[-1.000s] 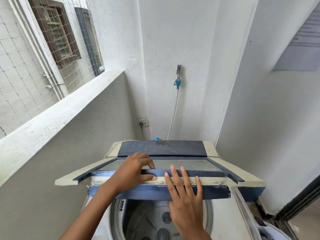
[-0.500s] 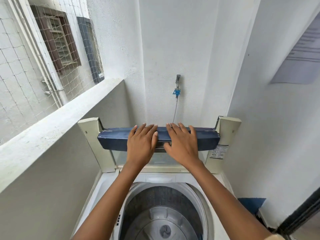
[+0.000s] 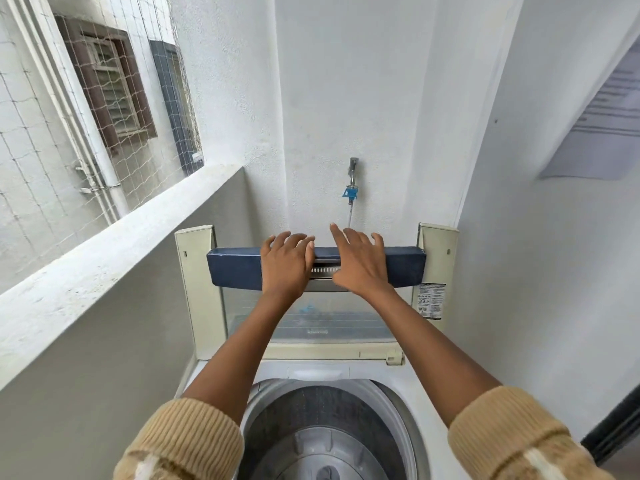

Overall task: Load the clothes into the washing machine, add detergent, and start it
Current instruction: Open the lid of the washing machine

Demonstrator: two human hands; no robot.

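A white top-loading washing machine (image 3: pixel 436 403) stands in front of me with its folding lid (image 3: pixel 434 265) raised upright against the back wall. The drum (image 3: pixel 322 410) is open and looks empty, its pulsator showing at the bottom. My left hand (image 3: pixel 285 263) lies flat on the lid's dark blue handle bar (image 3: pixel 235 268), fingers straight. Just to its right, my right hand (image 3: pixel 358 263) rests on the same bar with its fingers spread and lifting a little. No clothes or detergent are in view.
A low concrete parapet (image 3: pixel 114 247) with netting above runs along the left. A tap with a blue connector and hose (image 3: pixel 351 192) sits on the back wall above the lid. A white wall closes the right side, and a dark door frame (image 3: pixel 616 431) is at lower right.
The lid swung up from half-folded over the drum to fully upright against the wall. Both hands rode up with its blue bar, and the right fingers now spread and lift.
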